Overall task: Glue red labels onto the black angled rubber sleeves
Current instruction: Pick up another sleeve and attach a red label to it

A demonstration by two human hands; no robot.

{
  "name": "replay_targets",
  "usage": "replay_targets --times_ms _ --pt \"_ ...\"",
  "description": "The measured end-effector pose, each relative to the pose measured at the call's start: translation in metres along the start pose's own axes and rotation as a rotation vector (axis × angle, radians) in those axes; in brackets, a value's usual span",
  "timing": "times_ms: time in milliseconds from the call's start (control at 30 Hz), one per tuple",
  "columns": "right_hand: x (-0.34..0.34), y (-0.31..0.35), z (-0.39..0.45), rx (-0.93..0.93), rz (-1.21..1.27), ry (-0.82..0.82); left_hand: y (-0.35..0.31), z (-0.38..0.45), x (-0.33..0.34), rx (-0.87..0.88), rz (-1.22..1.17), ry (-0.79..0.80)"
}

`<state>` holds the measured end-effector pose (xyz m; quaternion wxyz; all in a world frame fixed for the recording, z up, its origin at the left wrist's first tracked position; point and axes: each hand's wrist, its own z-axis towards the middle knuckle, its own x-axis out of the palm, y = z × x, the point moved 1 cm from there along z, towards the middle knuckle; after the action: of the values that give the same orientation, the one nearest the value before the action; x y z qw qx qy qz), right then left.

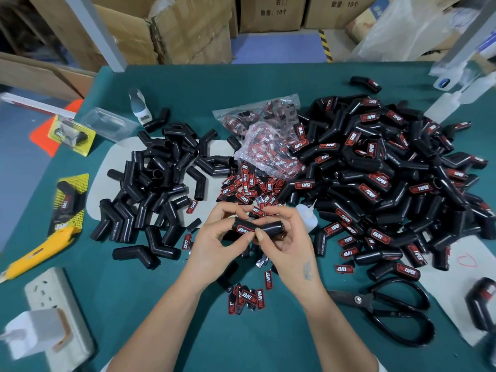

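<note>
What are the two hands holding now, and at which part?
Both hold one black rubber sleeve. The left hand pinches its labelled end; the right hand holds the other, ribbed end.

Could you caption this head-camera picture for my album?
Both hands, left and right, hold a black angled rubber sleeve bearing a red label over a green table.

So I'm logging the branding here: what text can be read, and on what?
"TAPER": red labels, also on the held sleeve.
"10个": cardboard boxes; other characters blurred.
Yellow packaging card: print too distorted to read.
</note>
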<state>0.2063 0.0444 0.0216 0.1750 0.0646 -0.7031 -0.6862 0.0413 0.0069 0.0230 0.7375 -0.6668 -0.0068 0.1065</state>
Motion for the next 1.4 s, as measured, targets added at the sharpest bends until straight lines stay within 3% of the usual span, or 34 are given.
replay_targets --times_ms 333,767,1100,1400 --pt "-0.002 0.002 0.0 0.022 -0.03 0.0 -0.003 0.001 -0.003 -0.035 0.069 0.005" --pt "-0.009 -0.003 0.003 0.066 -0.172 0.058 -0.007 0.002 -0.017 0.114 0.264 0.146" --pt "-0.004 0.0 0.002 0.104 -0.169 0.047 -0.011 0.003 -0.018 0.112 0.268 0.165" --pt "0.002 0.007 0.002 0.167 0.004 0.039 -0.012 0.0 -0.015 0.118 0.272 0.174"
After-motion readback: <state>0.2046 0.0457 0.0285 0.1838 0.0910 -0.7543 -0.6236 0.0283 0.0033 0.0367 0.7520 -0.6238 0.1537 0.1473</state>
